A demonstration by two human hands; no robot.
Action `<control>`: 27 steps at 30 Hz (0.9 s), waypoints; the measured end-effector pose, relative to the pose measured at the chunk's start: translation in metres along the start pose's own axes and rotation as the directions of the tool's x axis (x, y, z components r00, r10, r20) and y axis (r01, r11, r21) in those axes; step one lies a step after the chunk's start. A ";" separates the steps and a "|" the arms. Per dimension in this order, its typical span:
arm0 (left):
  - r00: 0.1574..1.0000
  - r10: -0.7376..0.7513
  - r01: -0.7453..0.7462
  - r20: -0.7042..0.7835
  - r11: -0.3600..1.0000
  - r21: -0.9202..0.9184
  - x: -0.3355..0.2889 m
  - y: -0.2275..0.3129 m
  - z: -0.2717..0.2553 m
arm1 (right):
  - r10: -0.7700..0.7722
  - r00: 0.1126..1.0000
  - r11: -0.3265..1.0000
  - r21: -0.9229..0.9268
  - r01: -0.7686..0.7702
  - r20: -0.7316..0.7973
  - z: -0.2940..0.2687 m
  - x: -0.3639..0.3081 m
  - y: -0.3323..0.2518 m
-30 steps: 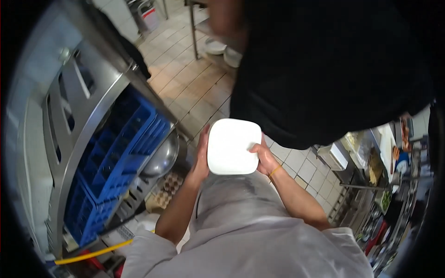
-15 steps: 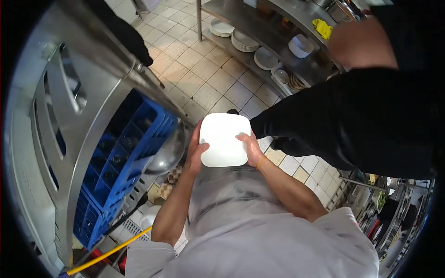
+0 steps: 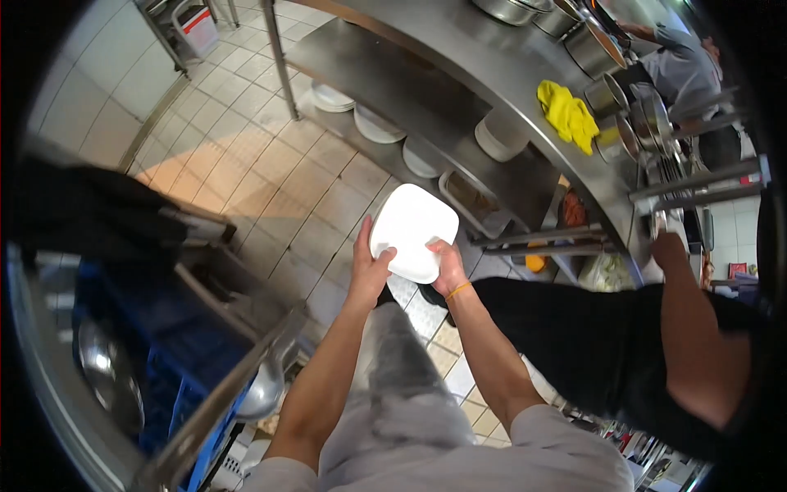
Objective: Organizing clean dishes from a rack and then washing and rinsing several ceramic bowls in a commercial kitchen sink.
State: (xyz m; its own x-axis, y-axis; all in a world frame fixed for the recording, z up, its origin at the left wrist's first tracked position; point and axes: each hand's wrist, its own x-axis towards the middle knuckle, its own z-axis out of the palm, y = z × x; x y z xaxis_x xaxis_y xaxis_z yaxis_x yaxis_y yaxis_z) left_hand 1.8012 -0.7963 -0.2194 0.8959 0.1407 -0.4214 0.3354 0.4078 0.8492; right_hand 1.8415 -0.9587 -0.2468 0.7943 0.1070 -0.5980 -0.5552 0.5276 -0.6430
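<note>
A white, rounded-square plate (image 3: 416,225) is held out in front of my body, between both hands. Its left side looks thick, so there may be more than one plate; I cannot tell. My left hand (image 3: 368,266) is closed round the near left edge, thumb on top. At the near right edge, my right hand (image 3: 448,264) grips with its thumb over the rim and its fingers hidden underneath. An orange band (image 3: 457,290) circles my right wrist. Beyond the plate stands a steel shelf unit, with stacked white plates (image 3: 377,127) on its low shelf.
On the steel counter (image 3: 459,41) lie a yellow cloth (image 3: 567,116) and several pots (image 3: 592,51). A person in black (image 3: 574,336) stands close on my right; another person (image 3: 684,70) is at the far right. Blue racks (image 3: 123,316) and a metal bowl (image 3: 109,369) are at left.
My view has turned and moved toward the shelf unit, which now appears nearer. The blue racks have slid back to the lower left. Both hands still hold the plate, now tilted.
</note>
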 end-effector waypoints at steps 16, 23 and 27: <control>0.998 -0.059 0.057 0.032 0.998 0.036 0.508 -0.089 0.246 | -0.237 0.944 0.806 0.495 0.323 -0.230 -0.146 0.360 -0.238; 0.780 0.391 -0.585 0.488 0.180 0.791 0.591 -0.088 0.202 | -0.154 0.952 0.836 0.478 0.269 -0.266 -0.112 0.397 -0.216; 0.965 0.259 -0.259 0.043 0.966 -0.008 0.401 -0.054 0.182 | -0.005 0.825 0.918 0.324 0.228 -0.564 -0.131 0.322 -0.212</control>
State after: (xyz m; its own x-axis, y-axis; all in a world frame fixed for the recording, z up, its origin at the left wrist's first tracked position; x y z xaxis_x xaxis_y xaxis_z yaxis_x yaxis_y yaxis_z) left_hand 2.1955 -0.9262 -0.3767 0.9639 0.2026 -0.1729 0.0896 0.3646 0.9268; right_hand 2.1824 -1.1467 -0.3652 0.5192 -0.3901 -0.7604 -0.2489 0.7821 -0.5712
